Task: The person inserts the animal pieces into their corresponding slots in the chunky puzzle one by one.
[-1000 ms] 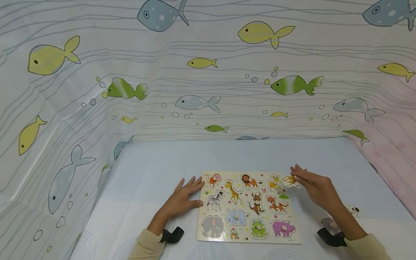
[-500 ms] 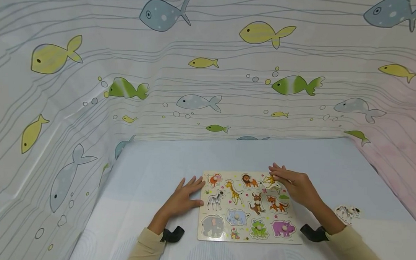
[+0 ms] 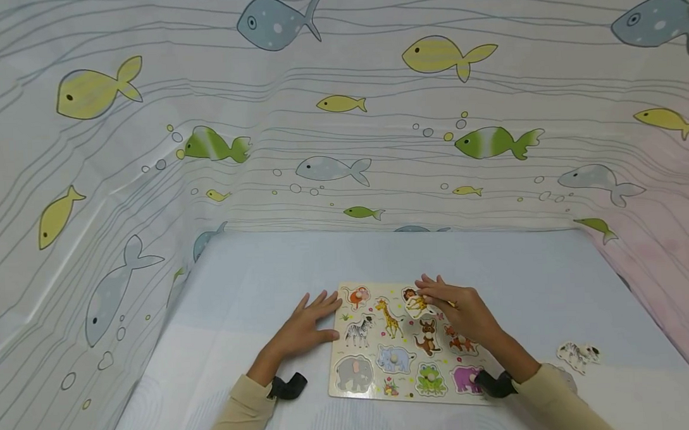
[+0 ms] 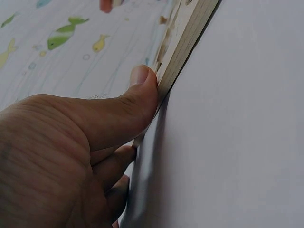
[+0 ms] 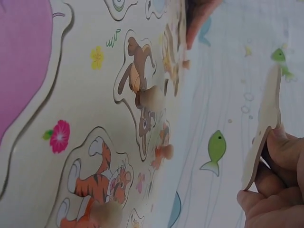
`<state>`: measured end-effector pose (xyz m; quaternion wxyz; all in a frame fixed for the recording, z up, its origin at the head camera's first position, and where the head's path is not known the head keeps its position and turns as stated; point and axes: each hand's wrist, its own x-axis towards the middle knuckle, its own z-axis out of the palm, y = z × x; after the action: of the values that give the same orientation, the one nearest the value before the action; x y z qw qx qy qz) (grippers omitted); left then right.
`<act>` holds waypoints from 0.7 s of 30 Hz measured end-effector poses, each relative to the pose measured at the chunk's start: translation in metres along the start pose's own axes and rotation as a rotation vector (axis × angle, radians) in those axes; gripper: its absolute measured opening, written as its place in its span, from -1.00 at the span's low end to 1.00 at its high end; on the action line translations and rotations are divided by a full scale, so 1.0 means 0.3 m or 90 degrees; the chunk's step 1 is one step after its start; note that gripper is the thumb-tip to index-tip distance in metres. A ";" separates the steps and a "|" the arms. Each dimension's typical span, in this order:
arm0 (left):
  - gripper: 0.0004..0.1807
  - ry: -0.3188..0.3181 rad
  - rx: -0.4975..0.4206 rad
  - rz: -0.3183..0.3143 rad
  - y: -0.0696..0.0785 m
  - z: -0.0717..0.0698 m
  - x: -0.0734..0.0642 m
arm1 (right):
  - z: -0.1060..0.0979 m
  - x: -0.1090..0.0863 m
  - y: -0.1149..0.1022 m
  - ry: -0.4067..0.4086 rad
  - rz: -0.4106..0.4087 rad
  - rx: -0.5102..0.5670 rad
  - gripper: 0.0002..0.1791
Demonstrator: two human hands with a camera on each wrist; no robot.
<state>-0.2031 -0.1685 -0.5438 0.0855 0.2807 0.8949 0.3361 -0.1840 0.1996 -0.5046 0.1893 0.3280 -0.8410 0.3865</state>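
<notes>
My left hand [image 3: 305, 330] rests at the left edge of a wooden animal puzzle board [image 3: 379, 389], fingers straight, with the thumb [image 4: 140, 95] against the board's side. My right hand [image 3: 464, 309] pinches a yellow, brown-spotted giraffe puzzle piece [image 3: 418, 307] over the board's upper part, overlapping the lion there. In the right wrist view the piece [image 5: 263, 133] shows its pale edge and stands off the board, between thumb and fingers. A giraffe-shaped spot [image 3: 388, 318] with a printed giraffe lies just left of it. Zebra [image 3: 358, 331] and elephant [image 3: 354, 374] spots show no knobs.
A loose zebra piece [image 3: 578, 357] lies on the table right of the board. Beside it a grey piece [image 3: 566, 377] is partly hidden by the right sleeve. Knobbed pieces, such as the frog [image 3: 430, 379], sit in the board. Fish-patterned cloth walls surround the table.
My right hand has carried the giraffe piece leftward, from beyond the board's right edge to above the lion. The left hand has stayed at the board's left edge.
</notes>
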 end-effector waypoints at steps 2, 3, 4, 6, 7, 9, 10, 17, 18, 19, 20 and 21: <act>-0.18 0.001 -0.001 0.000 -0.001 0.001 0.000 | 0.007 0.009 -0.003 -0.008 0.003 0.013 -0.62; -0.18 0.002 -0.002 0.001 -0.002 0.002 0.000 | 0.010 0.013 -0.004 -0.014 0.003 0.018 -0.62; -0.18 0.002 -0.003 0.001 -0.002 0.002 0.000 | 0.014 0.018 -0.005 -0.020 0.004 0.022 -0.63; -0.18 0.000 -0.005 0.000 -0.003 0.002 0.000 | 0.024 0.027 -0.004 -0.033 0.001 0.024 -0.66; -0.17 0.000 -0.005 0.000 -0.004 0.002 0.000 | 0.030 0.032 -0.004 -0.041 -0.005 0.027 -0.67; -0.17 -0.001 -0.005 -0.002 -0.003 0.001 -0.001 | 0.042 0.040 0.000 -0.056 -0.018 0.027 -0.68; -0.17 -0.001 -0.006 -0.002 -0.002 0.000 -0.001 | 0.047 0.044 0.000 -0.066 -0.021 0.026 -0.69; -0.17 -0.001 0.001 -0.007 0.002 -0.001 -0.002 | 0.080 0.061 0.030 -0.128 -0.058 0.025 -0.73; -0.18 0.000 0.002 -0.006 0.002 0.000 -0.002 | 0.086 0.063 0.036 -0.132 -0.068 0.026 -0.72; -0.18 0.001 0.003 -0.006 0.003 0.000 -0.002 | 0.092 0.066 0.043 -0.136 -0.078 0.028 -0.71; -0.18 0.002 0.005 -0.007 0.004 -0.001 -0.003 | 0.097 0.068 0.049 -0.140 -0.087 0.034 -0.71; -0.18 0.002 0.005 -0.008 0.005 -0.002 -0.003 | 0.103 0.069 0.055 -0.146 -0.095 0.038 -0.71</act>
<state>-0.2018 -0.1684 -0.5426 0.0850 0.2747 0.8982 0.3324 -0.2124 0.1752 -0.5208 0.1101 0.4372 -0.8184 0.3563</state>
